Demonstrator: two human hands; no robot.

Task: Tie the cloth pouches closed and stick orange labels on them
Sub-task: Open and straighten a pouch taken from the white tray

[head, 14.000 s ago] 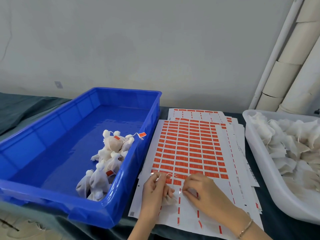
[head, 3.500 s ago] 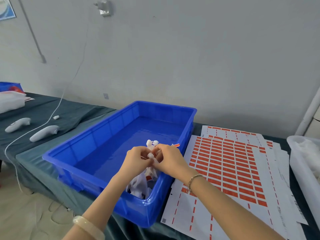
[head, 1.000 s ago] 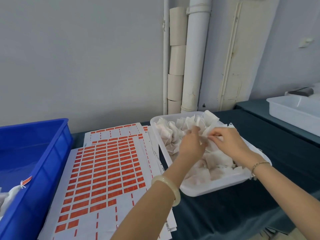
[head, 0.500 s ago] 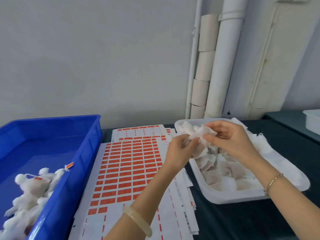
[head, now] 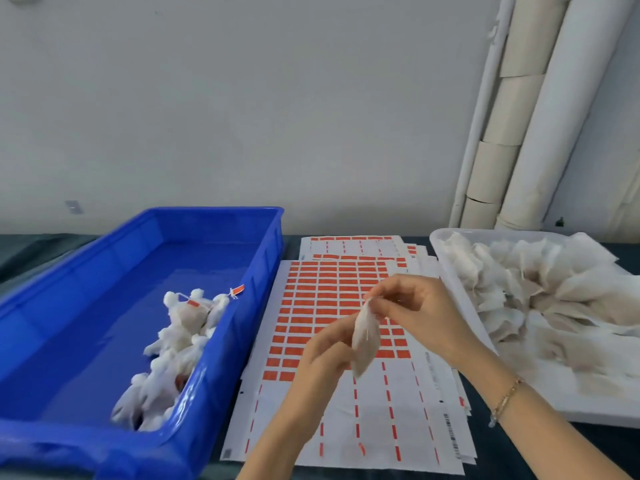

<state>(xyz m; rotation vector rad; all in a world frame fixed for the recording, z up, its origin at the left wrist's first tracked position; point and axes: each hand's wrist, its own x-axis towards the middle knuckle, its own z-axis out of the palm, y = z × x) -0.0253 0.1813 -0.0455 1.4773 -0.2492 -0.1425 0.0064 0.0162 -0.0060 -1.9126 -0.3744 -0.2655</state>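
Note:
A small white cloth pouch (head: 364, 337) hangs above the sheet of orange labels (head: 332, 306). My right hand (head: 415, 317) pinches its top end, and my left hand (head: 329, 355) grips its lower side. The pouch's mouth is hidden behind my fingers. Tied pouches with orange labels (head: 180, 337) lie piled in the blue bin (head: 104, 271) on the left. Loose pouches (head: 540, 292) fill the white tray (head: 450, 271) on the right.
More label sheets (head: 349, 242) are stacked under the top one, between bin and tray. White pipes (head: 526, 133) run down the wall at the back right. The table has a dark cloth (head: 519, 455).
Both hands carried one pouch out of the white tray leftwards and now hold it above the label sheet. The view swung left and down, bringing the blue bin fully into sight.

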